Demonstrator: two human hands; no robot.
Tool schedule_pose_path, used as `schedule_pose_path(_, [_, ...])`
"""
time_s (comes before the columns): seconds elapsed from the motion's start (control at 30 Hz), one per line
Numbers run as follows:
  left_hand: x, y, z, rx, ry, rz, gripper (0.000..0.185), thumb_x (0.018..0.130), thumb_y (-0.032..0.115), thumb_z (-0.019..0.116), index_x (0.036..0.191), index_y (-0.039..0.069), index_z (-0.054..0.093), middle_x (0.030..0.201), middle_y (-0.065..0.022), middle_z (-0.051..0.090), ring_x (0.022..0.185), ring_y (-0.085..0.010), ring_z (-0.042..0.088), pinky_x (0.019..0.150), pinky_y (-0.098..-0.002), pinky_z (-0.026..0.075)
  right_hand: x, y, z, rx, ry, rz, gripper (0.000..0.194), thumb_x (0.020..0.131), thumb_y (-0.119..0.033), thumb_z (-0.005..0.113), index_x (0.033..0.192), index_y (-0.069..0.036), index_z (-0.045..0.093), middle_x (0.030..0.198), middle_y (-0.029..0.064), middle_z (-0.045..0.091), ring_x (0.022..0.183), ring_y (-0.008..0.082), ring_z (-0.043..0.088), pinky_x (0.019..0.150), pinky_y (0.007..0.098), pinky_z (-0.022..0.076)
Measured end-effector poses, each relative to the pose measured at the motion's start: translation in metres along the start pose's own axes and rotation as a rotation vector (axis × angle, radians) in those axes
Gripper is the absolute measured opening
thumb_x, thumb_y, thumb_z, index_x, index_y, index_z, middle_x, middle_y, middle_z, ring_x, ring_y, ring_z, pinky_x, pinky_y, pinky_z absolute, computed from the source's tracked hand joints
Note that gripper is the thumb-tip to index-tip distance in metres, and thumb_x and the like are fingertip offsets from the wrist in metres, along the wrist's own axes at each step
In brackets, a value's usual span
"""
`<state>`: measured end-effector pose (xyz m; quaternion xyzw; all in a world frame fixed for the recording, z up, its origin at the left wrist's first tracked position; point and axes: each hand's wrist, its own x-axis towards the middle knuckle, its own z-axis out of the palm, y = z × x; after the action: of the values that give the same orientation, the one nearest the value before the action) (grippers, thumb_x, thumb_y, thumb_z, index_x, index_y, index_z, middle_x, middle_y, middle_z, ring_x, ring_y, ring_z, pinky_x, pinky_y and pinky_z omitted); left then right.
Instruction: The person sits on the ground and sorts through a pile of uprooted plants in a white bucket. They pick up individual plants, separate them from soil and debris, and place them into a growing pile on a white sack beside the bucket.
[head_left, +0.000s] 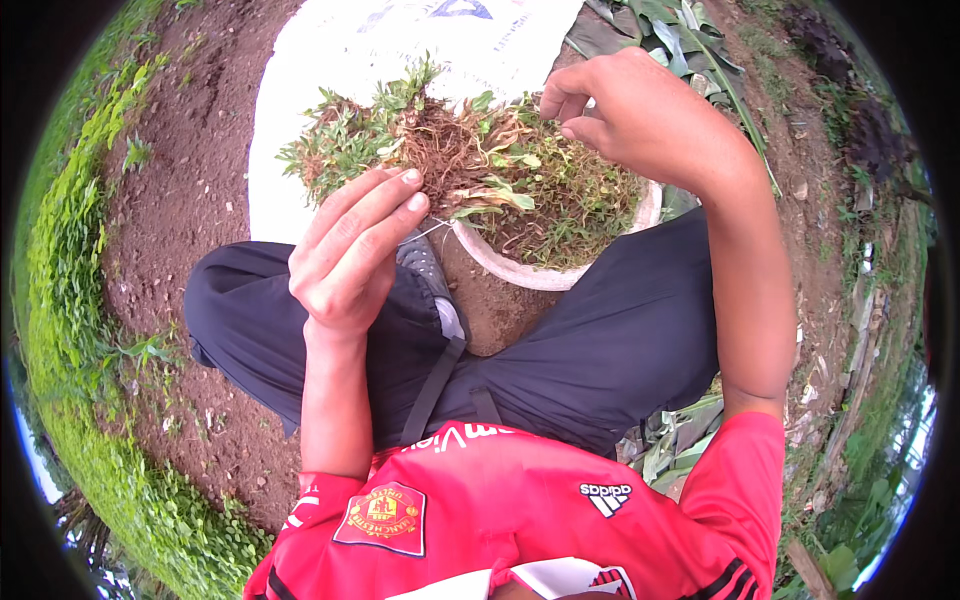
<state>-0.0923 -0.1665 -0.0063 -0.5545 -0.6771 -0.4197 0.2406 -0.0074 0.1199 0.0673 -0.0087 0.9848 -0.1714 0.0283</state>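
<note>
My left hand (360, 240) holds a clump of uprooted leafy plants (442, 146) by its brown, tangled roots, with the thumb hidden behind the fingers. The clump hangs over the white sack and the near left edge of a round, pale-rimmed container (517, 274). Small cut or pulled greens (577, 214) fill that container. Above its far side is my right hand (600, 105), with bent fingers and thumb a little apart and nothing visible between them. More green plants (337, 146) show on the left, against the white sack; whether they belong to the held clump, I cannot tell.
A printed white sack (300, 67) is spread on bare soil (180, 150) beyond my bent legs (615, 315). Large cut leaves (675, 37) lie at the upper right. A shoe (424, 262) shows beside the container. Low green plants (67, 300) line the left side.
</note>
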Motion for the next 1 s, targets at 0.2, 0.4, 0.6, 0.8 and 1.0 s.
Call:
schedule_pose_path(0.2, [0.006, 0.008, 0.01, -0.017, 0.0, 0.05, 0.022, 0.075, -0.009, 0.075, 0.096, -0.002, 0.079, 0.101, -0.0154, 0.079, 0.098, -0.0325, 0.077, 0.088, -0.0423, 0.066, -0.002, -0.016, 0.003, 0.205, 0.059, -0.163, 0.024, 0.084, -0.008, 0.079, 0.107, 0.001, 0.076, 0.088, 0.0168, 0.078, 0.079, 0.0279, 0.078, 0.075, 0.0389, 0.0602])
schedule_pose_path(0.4, [0.006, 0.01, 0.014, -0.025, -0.014, 0.058, 0.02, 0.076, -0.009, 0.075, 0.094, -0.002, 0.079, 0.1, -0.0152, 0.079, 0.098, -0.0326, 0.077, 0.089, -0.0426, 0.066, 0.005, -0.013, 0.011, 0.235, -0.06, -0.176, 0.017, 0.085, -0.011, 0.079, 0.094, 0.003, 0.076, 0.08, 0.0171, 0.076, 0.077, 0.0268, 0.077, 0.073, 0.039, 0.0596])
schedule_pose_path(0.6, [0.005, 0.006, 0.016, -0.022, -0.004, 0.052, 0.021, 0.075, -0.008, 0.075, 0.094, -0.002, 0.079, 0.1, -0.0149, 0.079, 0.098, -0.0326, 0.077, 0.089, -0.0421, 0.066, -0.001, -0.004, -0.011, 0.14, -0.236, 0.031, 0.011, 0.085, -0.008, 0.075, 0.089, 0.003, 0.074, 0.077, 0.0181, 0.075, 0.076, 0.0274, 0.077, 0.072, 0.0387, 0.0585])
schedule_pose_path(0.8, [0.004, 0.007, 0.018, -0.041, -0.015, 0.051, 0.022, 0.075, -0.008, 0.075, 0.095, -0.001, 0.079, 0.101, -0.0146, 0.08, 0.098, -0.0326, 0.077, 0.089, -0.0419, 0.066, -0.003, -0.001, -0.019, 0.055, -0.38, 0.067, 0.012, 0.087, -0.008, 0.074, 0.088, 0.004, 0.072, 0.075, 0.0168, 0.075, 0.073, 0.0262, 0.075, 0.071, 0.0388, 0.0574])
schedule_pose_path(1.0, [0.003, 0.008, 0.015, -0.026, 0.017, 0.042, 0.021, 0.076, -0.008, 0.075, 0.095, -0.001, 0.08, 0.101, -0.0143, 0.08, 0.099, -0.0323, 0.078, 0.089, -0.0416, 0.066, 0.004, -0.001, -0.001, 0.295, -0.025, -0.22, 0.024, 0.089, -0.017, 0.079, 0.099, 0.004, 0.074, 0.078, 0.0165, 0.075, 0.074, 0.0288, 0.076, 0.07, 0.0409, 0.0575])
